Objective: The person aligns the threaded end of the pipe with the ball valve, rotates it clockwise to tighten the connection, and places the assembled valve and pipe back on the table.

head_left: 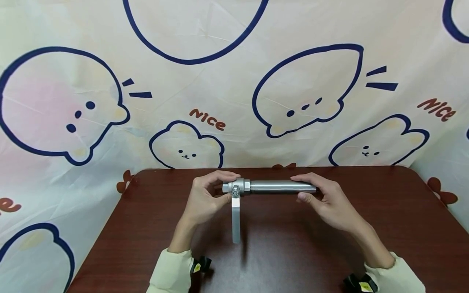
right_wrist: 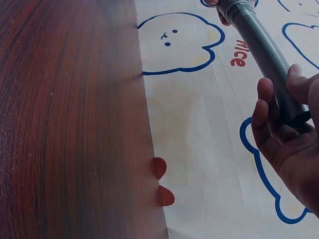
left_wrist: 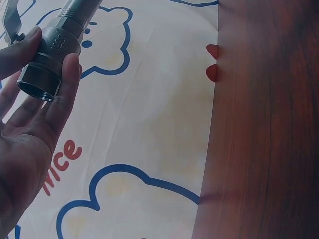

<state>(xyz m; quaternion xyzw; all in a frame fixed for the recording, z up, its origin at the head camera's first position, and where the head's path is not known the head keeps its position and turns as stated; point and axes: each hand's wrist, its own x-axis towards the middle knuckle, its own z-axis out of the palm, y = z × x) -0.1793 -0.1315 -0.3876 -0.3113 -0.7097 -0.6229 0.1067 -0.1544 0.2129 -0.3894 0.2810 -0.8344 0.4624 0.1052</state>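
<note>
A metal ball valve [head_left: 237, 186] joined to a long steel pipe [head_left: 278, 187] spans level between both hands, raised over the table. The left hand [head_left: 207, 199] grips the valve body, its thumb on the near side and fingers on the far side. From the valve a flat lever handle [head_left: 236, 221] points toward the person. In the left wrist view the valve's open threaded end [left_wrist: 40, 84] faces the palm. At the other end the right hand [head_left: 331, 201] holds the pipe between thumb and fingers; the right wrist view shows the pipe [right_wrist: 269, 59] running into that grip.
The dark reddish-brown table [head_left: 293, 260] stretches beneath the hands. Behind it hangs a pale cloth [head_left: 234, 89] printed with blue cartoon outlines. Black wrist devices [head_left: 200, 264] sit at the light sleeves [head_left: 170, 270].
</note>
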